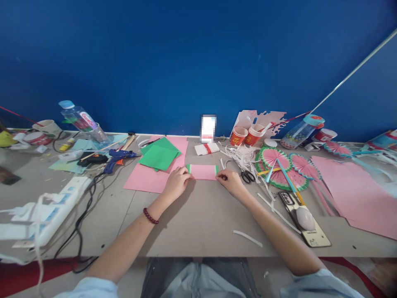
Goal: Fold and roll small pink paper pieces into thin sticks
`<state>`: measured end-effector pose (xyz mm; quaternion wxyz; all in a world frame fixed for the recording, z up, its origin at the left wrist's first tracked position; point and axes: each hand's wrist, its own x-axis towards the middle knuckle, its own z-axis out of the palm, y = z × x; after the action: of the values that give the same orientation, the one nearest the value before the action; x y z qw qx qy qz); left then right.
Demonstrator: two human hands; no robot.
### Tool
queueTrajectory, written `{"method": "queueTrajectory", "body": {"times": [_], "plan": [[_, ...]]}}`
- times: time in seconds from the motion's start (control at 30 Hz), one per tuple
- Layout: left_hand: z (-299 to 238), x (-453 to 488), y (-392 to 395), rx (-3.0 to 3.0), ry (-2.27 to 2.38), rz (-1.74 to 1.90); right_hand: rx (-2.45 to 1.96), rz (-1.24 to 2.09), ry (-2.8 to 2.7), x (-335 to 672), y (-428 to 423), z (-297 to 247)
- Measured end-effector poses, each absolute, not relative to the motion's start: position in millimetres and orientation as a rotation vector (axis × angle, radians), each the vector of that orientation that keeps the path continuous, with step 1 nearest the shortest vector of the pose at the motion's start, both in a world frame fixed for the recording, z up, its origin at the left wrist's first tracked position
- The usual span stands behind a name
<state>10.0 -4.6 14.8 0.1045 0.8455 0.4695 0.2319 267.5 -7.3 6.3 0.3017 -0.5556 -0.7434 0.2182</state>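
Between my two hands lies a pink paper strip [203, 172] with white and green bands at its short ends. My left hand [178, 182] has its fingers closed at the strip's lower left corner. At the lower right corner, my right hand [231, 182] pinches the other end with thumb and finger. The strip is held close to the table top. Green paper sheets [159, 154] on a larger pink sheet [145, 179] lie just beyond my left hand. Black scissors [247, 177] rest right of my right hand.
At the right are pink-and-green pleated paper fans [276, 161], paper scraps [245, 155], red paper cups [238, 135] and a phone [305, 219]. Leftward are a blue glue gun [119, 158], a bottle [83, 120], and a power strip [62, 211] with trailing cables. A blue partition [186, 62] stands behind.
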Motion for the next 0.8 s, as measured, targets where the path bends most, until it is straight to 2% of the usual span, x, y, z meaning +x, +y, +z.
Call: {"method": "queueTrajectory", "body": {"times": [0.47, 0.8], "plan": [[9.4, -2.9, 8.3, 2.511, 1.128, 0.731, -1.452, 0.373, -2.125, 262.5, -17.7, 3.9], [11.6, 0.0, 3.9, 2.867, 1.185, 0.512, -1.499, 0.269, -2.211, 260.6, -19.3, 2.9]]}}
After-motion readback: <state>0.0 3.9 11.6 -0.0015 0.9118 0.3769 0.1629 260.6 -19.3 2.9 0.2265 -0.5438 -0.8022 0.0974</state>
